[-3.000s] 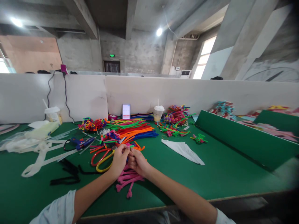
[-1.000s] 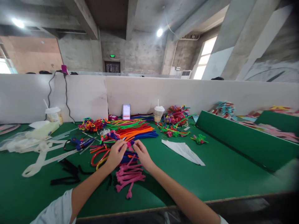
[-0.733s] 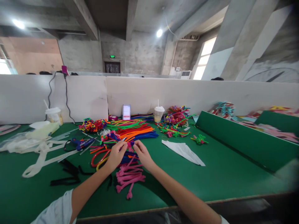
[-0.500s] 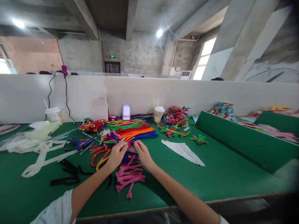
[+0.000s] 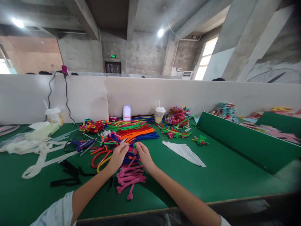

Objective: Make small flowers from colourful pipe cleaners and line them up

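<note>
My left hand and my right hand meet over the middle of the table, fingertips pinched. Between them is a small pipe-cleaner piece in pink and purple, with a bit of green by the right fingertips. Its exact shape is partly hidden by my fingers. Just below lies a heap of pink pipe cleaners with looped ends. A red loop and a yellow loop, like scissor handles, lie beside my left wrist. Behind my hands spread loose orange pipe cleaners and blue ones.
On the left are a blue glue gun, black pipe cleaners and plastic bags. White paper and a green pipe-cleaner figure lie right. A phone and drink cup stand behind; a green divider is at right.
My fingers have shifted slightly around the small piece, and a bit of green now shows by my right fingertips. Everything else on the table stays where it was.
</note>
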Available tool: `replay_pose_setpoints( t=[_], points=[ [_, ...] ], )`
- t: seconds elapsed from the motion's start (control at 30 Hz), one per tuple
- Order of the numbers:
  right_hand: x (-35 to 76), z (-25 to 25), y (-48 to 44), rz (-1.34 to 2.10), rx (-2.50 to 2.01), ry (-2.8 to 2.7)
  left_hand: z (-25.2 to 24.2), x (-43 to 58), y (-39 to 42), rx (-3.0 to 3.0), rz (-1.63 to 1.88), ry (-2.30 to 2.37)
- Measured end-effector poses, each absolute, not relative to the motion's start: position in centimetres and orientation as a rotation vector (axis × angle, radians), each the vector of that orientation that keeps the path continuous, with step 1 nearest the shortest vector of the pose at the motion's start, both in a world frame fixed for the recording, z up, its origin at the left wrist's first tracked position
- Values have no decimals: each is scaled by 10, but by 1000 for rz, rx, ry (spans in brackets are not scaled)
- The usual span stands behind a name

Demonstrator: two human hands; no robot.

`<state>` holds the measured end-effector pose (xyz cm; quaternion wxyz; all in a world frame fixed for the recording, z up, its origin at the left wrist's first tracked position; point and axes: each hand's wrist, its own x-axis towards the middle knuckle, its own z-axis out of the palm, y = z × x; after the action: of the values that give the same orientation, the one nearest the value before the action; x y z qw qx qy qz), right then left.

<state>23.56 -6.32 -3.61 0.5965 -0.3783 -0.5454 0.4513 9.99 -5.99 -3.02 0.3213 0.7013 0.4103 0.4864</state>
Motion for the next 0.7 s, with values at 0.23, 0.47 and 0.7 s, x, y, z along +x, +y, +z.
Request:
replay_pose_setpoints(
  t=[0.23, 0.47, 0.7],
  points=[
    [234, -42, -60, 1078, -860, -1244, -30, 101, -59, 1818, 1275, 974],
    [234, -42, -60, 1085, -860, -1224, -28, 103, -60, 1766, 1235, 982],
    [235, -40, -63, 1154, -760, -1254, -22, 102, -59, 1729, 1259, 1089]
  ],
)
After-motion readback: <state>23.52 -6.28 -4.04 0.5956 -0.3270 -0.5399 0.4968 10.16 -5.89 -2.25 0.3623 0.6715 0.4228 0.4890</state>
